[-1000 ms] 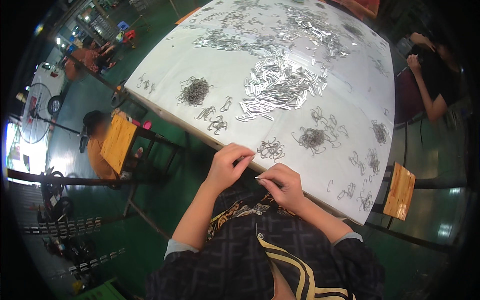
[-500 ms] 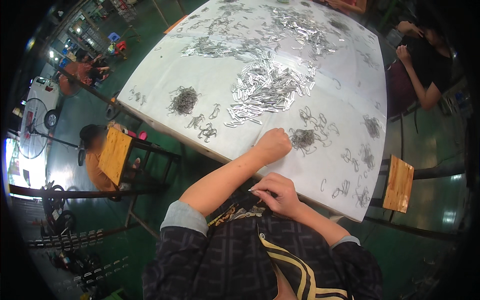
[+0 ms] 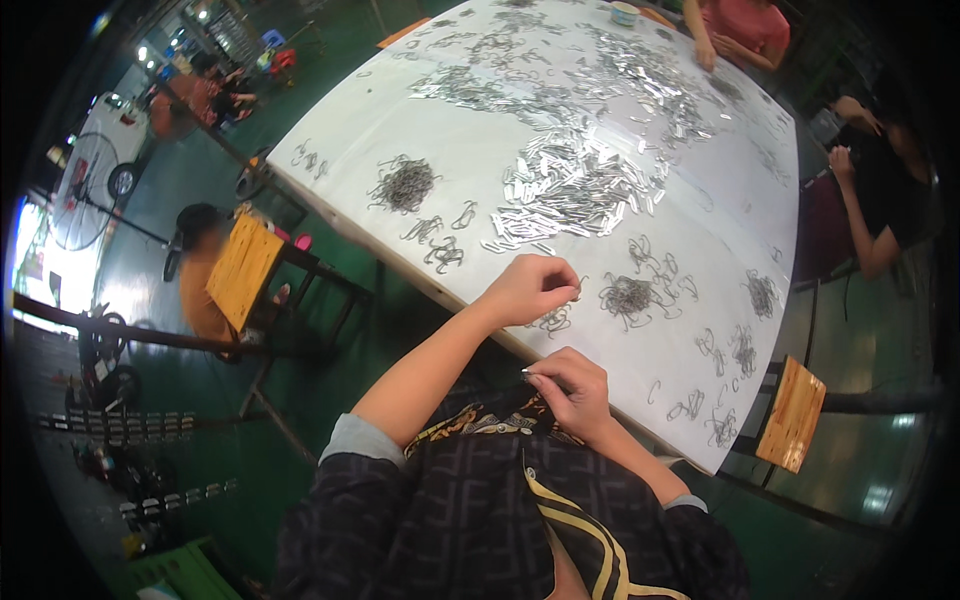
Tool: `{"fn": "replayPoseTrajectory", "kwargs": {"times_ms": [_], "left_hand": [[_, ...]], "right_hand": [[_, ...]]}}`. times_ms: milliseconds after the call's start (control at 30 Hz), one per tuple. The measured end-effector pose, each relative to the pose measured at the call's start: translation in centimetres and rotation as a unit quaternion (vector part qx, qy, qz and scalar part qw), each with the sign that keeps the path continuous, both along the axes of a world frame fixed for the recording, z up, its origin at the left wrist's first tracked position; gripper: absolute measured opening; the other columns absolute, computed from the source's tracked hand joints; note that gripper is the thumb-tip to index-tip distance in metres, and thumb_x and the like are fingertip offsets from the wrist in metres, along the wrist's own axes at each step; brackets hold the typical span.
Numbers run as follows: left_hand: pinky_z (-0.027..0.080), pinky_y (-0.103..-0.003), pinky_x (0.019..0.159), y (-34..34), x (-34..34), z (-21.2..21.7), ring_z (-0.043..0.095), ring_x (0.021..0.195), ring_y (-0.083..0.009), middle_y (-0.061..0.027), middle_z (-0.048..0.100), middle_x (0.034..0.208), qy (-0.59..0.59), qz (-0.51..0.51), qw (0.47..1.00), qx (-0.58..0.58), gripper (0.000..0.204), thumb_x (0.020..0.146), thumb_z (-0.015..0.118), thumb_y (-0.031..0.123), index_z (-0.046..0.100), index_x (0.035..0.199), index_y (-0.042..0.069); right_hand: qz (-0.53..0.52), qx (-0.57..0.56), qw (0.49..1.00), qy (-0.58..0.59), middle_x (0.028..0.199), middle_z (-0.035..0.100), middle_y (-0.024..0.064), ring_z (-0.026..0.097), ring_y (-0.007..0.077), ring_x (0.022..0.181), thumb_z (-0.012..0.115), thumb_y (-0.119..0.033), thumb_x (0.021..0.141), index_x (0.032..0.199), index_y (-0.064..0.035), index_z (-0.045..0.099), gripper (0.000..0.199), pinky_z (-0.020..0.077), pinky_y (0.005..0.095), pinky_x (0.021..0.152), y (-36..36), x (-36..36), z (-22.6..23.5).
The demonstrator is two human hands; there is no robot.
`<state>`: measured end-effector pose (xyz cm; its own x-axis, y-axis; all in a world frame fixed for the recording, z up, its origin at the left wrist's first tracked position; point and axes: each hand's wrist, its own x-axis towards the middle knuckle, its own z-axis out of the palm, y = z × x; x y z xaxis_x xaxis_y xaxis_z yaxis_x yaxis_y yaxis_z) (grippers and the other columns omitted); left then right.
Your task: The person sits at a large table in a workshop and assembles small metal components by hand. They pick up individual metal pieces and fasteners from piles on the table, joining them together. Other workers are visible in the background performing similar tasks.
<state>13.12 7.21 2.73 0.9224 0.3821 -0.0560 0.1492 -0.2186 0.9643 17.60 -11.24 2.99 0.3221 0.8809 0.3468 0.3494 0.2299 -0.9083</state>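
Note:
My left hand (image 3: 532,291) is over the near edge of the white-covered table (image 3: 330,130), thumb and fingers pinched around what looks like a thin curved wire piece (image 3: 579,291). Closer to my body, my right hand (image 3: 575,392) pinches a small silver metal piece (image 3: 526,373), mostly hidden by the fingers. Beyond my left hand spreads a heap of flat silver metal strips (image 3: 575,190). To its right is a pile of dark curved wire pieces (image 3: 628,297); another dark wire pile (image 3: 402,184) lies farther left. A few wire pieces lie just under my left hand.
More strips and wires cover the far half of the table, near a small tub (image 3: 624,14). People sit at the far side and right side. Wooden stools (image 3: 790,415) stand at the right and left (image 3: 245,270). A seated person in orange is at the left.
My view has shifted, so the table appears farther right. My left hand has turned from a fist-like pose near the wire pile to a pinch with fingertips showing. The right hand keeps its pinch.

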Motion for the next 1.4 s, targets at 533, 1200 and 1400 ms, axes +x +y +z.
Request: {"fn": "replayPoseTrajectory", "kwargs": {"times_ms": [533,1200,1400], "left_hand": [[0.044,-0.020,0.063,-6.0,-13.3,1.3,0.055,0.073,-0.0031,0.0013,0.064,0.082,-0.145,0.216,0.956,-0.135,0.007,0.086,0.068,0.007,0.068,0.091,0.001],[0.045,-0.032,0.064,-8.1,-13.0,2.2,0.055,0.070,-0.0180,-0.0082,0.059,0.084,-0.192,0.266,0.944,0.043,0.010,0.089,0.061,0.008,0.058,0.095,0.001],[0.045,-0.034,0.068,-8.3,-13.0,1.8,0.057,0.078,-0.0226,-0.0094,0.059,0.085,-0.232,0.260,0.933,0.087,0.007,0.088,0.062,0.003,0.058,0.093,0.001]], "right_hand": [[0.005,-0.034,0.998,-0.055,0.080,0.064,0.0120,0.063,0.0227,0.071,0.067,0.005,0.080,0.088,0.0019,0.067,0.008,0.0492,0.0295,0.066,3.0,-1.7,0.2],[0.015,-0.031,0.996,-0.087,0.081,0.061,0.0098,0.057,0.0209,0.075,0.061,0.001,0.087,0.090,0.0043,0.065,0.005,0.0443,0.0304,0.071,2.6,-1.3,-0.8],[-0.046,-0.039,0.993,-0.103,0.086,0.064,0.0098,0.059,0.0209,0.079,0.061,0.000,0.089,0.092,0.0041,0.066,0.007,0.0464,0.0312,0.073,3.2,2.2,-2.9]]}}
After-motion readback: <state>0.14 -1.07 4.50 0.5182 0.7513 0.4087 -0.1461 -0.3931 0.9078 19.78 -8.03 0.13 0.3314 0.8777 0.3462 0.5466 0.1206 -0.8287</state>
